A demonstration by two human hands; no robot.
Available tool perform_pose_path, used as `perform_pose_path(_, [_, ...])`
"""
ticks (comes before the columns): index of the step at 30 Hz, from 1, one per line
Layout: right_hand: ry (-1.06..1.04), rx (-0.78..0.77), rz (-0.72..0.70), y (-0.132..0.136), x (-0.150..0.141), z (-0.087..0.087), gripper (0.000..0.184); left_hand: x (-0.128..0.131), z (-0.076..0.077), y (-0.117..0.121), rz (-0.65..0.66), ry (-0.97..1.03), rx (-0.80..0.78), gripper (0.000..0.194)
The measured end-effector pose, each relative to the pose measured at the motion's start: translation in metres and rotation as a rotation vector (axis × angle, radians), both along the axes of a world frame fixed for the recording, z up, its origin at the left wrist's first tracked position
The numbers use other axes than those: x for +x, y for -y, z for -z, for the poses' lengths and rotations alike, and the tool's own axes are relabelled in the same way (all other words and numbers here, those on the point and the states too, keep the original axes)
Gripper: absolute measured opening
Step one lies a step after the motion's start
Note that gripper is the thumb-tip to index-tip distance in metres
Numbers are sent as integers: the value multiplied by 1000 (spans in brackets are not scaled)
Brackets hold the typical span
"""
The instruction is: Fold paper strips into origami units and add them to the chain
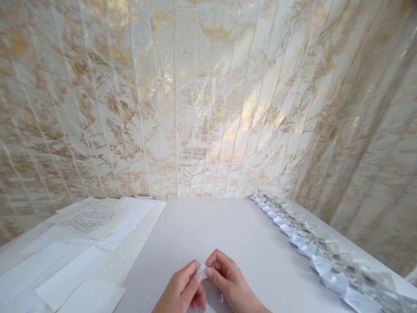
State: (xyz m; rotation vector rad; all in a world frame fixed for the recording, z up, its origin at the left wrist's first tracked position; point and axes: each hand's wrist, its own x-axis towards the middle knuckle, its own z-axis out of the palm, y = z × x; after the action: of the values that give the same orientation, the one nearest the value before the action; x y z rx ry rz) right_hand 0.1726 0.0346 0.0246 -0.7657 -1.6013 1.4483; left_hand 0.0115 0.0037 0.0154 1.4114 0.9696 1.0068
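Near the front of the white table, a small folded piece of white paper (202, 271) is pinched between my two hands. My left hand (184, 287) grips its left side with thumb and forefinger, the other fingers curled beneath. From the right, my right hand (230, 278) holds the opposite edge between thumb and bent forefinger. Both hands are closed and almost touch each other. The lower part of the paper is partly covered by fingers. A tiny white bit shows on the table just below the hands, too small to name.
Loose white paper sheets (73, 269) overlap on the left, with a printed sheet (86, 217) on top at the back. Rows of folded paper pieces (321, 265), white and printed grey, run along the right edge. A gold-patterned curtain (195, 108) hangs behind the table (198, 221).
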Motion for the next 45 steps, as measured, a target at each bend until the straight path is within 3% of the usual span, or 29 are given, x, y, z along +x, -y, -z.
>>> perform_pose_path(9, [-64, -41, -11, 2, -3, -2, 47, 1, -8, 5, -72, -191, 120, 47])
perform_pose_path(14, [-126, -50, -18, 3, -5, -2, 44, 2, -4, 5, -67, -138, 82, 45])
perform_pose_path(25, [23, 92, -1, -1, -2, 14, 42, -2, -11, 3, -86, -256, 142, 43])
perform_pose_path(37, [12, 118, -31, 2, -2, 3, 41, -5, -20, 2, -158, -368, 200, 43])
perform_pose_path(45, [27, 137, 76, -7, -3, 14, 47, -5, -11, -2, -186, -255, 123, 44])
